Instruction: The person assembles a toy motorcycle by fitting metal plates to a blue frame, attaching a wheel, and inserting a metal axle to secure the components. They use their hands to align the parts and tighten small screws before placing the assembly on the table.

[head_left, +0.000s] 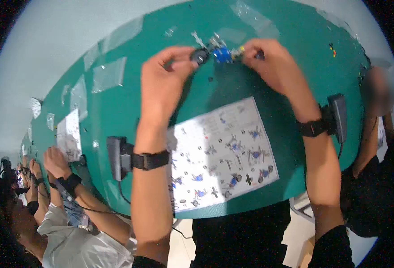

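My left hand [165,73] is closed in a pinch on a small black toy wheel [200,56]. Just right of the wheel is a small blue toy model [222,55] with grey pieces at its upper side and a yellowish part toward my right hand. My right hand [271,60] has its fingers closed at that end of the model; blur hides the exact grip. A pale, thin piece [197,38] shows above the wheel. Below the hands lies a small dark part [210,79] on the green tabletop.
A printed instruction sheet [219,152] with toy diagrams lies between my forearms. Clear plastic bags [109,75] lie left and along the far edge. Small yellow, red and black parts [333,50] sit at right. Co-workers sit on both sides; one's hand [57,161] is at left.
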Action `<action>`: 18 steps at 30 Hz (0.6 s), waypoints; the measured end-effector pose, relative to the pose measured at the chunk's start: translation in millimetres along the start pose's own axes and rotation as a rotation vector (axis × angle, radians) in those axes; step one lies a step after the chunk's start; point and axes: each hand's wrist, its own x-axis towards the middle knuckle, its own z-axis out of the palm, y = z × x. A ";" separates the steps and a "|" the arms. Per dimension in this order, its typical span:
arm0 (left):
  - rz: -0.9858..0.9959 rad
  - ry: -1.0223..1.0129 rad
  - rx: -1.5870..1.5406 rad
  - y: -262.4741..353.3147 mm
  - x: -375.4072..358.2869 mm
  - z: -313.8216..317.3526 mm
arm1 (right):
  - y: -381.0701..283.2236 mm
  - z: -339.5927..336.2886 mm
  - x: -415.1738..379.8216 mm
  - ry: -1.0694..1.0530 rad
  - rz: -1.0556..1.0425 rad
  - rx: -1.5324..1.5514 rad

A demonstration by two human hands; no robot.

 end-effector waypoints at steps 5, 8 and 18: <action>-0.128 -0.018 -0.134 1.8 0.3 1.6 | -4.9 -0.8 -3.5 -0.011 0.039 0.136; -0.190 -0.065 -0.155 0.2 -1.3 0.6 | -17.8 -5.4 -2.3 -0.053 0.116 0.088; -0.201 -0.081 -0.151 11.0 -3.0 2.9 | -15.5 -3.6 0.3 0.030 0.049 0.176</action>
